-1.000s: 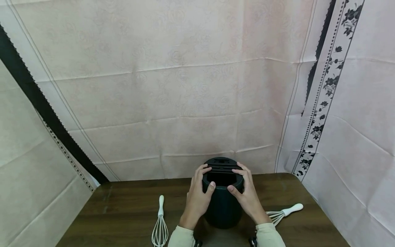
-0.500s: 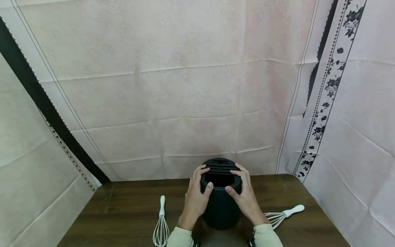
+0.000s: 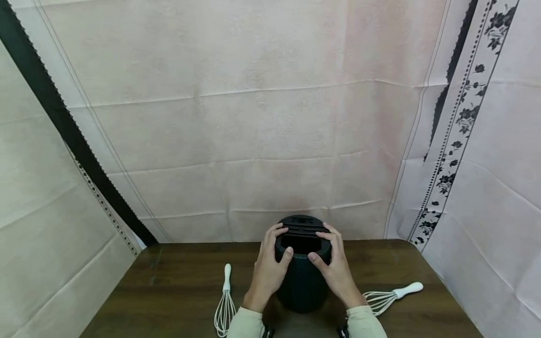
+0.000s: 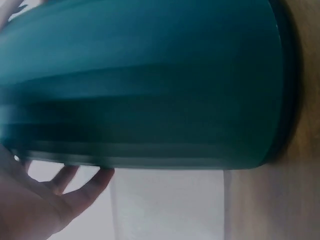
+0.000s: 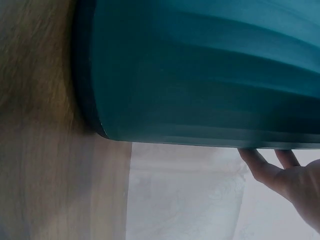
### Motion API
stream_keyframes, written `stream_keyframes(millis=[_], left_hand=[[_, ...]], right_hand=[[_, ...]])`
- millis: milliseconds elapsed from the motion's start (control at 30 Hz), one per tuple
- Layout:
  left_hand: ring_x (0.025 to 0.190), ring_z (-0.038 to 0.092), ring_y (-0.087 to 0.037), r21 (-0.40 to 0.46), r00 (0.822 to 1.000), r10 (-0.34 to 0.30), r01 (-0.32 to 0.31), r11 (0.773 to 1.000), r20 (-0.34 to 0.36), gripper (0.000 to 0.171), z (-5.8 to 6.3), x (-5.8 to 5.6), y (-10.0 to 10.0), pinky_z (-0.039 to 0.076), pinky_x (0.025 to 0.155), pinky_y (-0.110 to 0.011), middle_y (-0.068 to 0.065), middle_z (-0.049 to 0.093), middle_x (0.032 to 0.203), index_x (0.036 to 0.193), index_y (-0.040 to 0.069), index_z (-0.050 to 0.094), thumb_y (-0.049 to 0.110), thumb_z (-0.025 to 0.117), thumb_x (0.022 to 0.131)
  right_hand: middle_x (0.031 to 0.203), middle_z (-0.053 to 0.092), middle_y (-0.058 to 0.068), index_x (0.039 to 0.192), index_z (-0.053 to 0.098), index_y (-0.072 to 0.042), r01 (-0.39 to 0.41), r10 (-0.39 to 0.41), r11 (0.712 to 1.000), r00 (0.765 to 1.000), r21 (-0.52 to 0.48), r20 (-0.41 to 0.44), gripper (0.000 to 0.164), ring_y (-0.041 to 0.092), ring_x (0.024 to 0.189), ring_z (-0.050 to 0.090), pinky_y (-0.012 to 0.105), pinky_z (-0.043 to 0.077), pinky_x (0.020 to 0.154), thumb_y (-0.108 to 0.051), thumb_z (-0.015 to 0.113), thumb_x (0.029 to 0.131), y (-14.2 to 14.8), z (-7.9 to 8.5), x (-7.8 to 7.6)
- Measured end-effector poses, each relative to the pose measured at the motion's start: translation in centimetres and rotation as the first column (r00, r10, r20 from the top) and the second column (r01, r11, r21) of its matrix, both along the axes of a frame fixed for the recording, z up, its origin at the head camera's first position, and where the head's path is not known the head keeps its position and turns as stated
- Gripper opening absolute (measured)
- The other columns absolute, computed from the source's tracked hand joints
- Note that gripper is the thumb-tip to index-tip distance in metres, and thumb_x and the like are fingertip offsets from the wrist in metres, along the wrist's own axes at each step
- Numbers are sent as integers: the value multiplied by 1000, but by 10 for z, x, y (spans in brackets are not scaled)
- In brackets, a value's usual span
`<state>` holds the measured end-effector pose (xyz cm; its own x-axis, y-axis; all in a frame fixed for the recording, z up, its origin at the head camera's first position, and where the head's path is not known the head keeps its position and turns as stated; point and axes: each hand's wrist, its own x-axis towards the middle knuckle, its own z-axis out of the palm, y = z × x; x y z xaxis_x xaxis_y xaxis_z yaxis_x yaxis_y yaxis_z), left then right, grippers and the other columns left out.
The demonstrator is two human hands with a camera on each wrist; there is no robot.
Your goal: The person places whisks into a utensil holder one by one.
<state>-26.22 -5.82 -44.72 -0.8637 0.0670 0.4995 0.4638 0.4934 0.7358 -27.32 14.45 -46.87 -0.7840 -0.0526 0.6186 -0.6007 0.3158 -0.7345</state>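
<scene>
Green container (image 3: pixel 302 287) too dark inside to tell, one whisk (image 3: pixel 399 293) partly behind a sleeve (image 3: pixel 366 322), sleeve cut off below

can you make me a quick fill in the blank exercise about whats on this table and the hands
1. In the head view, ____ whisks lie on the table.
2. The whisks' handles are coloured ____.
3. Held by the left hand and right hand, the container is ____ the whisks, with one on either side.
4. The more upright whisk in the head view lies nearer the ____ hand.

Missing words: two; white; between; left
</scene>
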Motion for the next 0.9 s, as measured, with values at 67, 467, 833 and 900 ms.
stream_keyframes(millis=[67, 467, 833, 900], left_hand=[[152, 36, -24, 11, 1000, 14, -14, 1000, 2, 54, 5, 3, -1, 37, 105, -79, 12, 32, 168, 157, 34, 43, 42, 59, 106], [126, 64, -21, 83, 988, -48, 60, 995, -146, 42, 56, 28, -66, 56, 99, -53, 1, 66, 137, 142, 29, 61, 24, 72, 102], [107, 69, -12, -275, 995, 28, -53, 960, -96, 32, 44, 43, -143, 58, 88, -37, 18, 68, 120, 127, 29, 71, 21, 79, 97], [108, 68, -11, -316, 997, 51, -67, 946, -60, 32, 34, 42, -152, 58, 89, -38, 19, 68, 120, 127, 31, 71, 23, 79, 97]], right_hand=[[168, 27, 5, 145, 52, -20, -5, 5, 1000, 1000, 5, 7, 54, 38, 153, 29, 69, 28, 117, -24, 76, 97, -1, 1, 0], [170, 25, 6, 145, 50, -21, -43, 43, 999, 999, 23, 15, 53, 40, 153, 28, 74, 27, 115, -25, 73, 98, -2, 3, -2], [168, 26, 4, 144, 52, -19, -23, 23, 999, 1000, 32, 2, 54, 41, 152, 31, 71, 31, 114, -26, 75, 96, -3, 2, -5], [168, 27, 4, 144, 52, -20, -24, 24, 999, 1000, 28, -2, 54, 41, 151, 32, 70, 31, 114, -27, 76, 96, -3, 1, -6]])
